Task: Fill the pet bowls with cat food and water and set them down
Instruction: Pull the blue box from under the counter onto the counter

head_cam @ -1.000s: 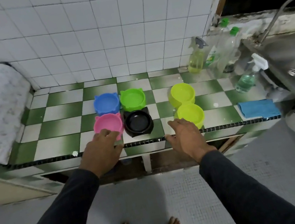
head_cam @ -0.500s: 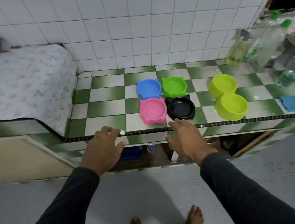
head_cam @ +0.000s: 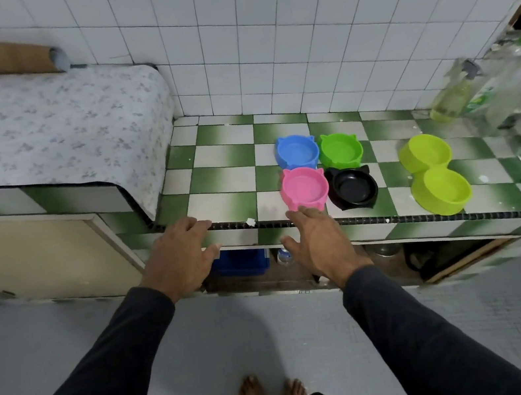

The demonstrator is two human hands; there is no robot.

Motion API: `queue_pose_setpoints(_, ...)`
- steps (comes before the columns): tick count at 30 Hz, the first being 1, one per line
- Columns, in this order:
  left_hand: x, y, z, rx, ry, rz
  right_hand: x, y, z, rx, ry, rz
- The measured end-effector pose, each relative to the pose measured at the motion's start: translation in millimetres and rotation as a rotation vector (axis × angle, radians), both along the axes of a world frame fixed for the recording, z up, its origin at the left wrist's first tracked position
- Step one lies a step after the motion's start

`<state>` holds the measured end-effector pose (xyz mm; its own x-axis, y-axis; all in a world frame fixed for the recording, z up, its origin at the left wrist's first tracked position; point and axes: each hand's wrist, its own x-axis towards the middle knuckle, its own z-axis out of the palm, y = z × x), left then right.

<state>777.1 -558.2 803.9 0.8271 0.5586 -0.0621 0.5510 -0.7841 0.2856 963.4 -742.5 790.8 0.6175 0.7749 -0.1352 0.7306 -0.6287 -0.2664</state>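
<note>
Our left hand (head_cam: 177, 259) rests flat on the tabletop (head_cam: 228, 199) edge and holds nothing, and our right hand (head_cam: 321, 242), also open and empty, reaches just before the pink bowl (head_cam: 303, 188). The bowls look still empty, so we judge the task is at its start; next we must grip one bowl and find the food.

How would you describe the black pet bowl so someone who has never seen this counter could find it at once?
On the green-and-white checkered counter, find the square cluster of four small cat-eared bowls near the front edge. The black bowl is its front right member, beside the pink bowl and in front of the green bowl. It is the only dark bowl there.
</note>
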Motion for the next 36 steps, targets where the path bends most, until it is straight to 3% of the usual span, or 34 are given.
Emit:
queue_pose_setpoints(13, -29.6, -0.8, -24.6, -0.041, 0.002, 0.045, -31.2, 10.8, -24.2, 0.011, 0.123, 0.013)
queue_pose_setpoints(22, -42.9, 21.4, -86.5, -0.117, 0.167, -0.054, -60.3, 14.0, -71.3, -0.119, 0.218, -0.097)
queue_pose_setpoints(29, -51.1, 26.7, -165.1, -0.196, 0.306, -0.072, -71.1, 8.9, -147.6, -0.236, 0.284, -0.103)
queue_pose_setpoints(36, -39.7, 21.4, -287.1, -0.286, 0.485, -0.065, -60.0, 9.2, -271.1, -0.307, 0.402, -0.087)
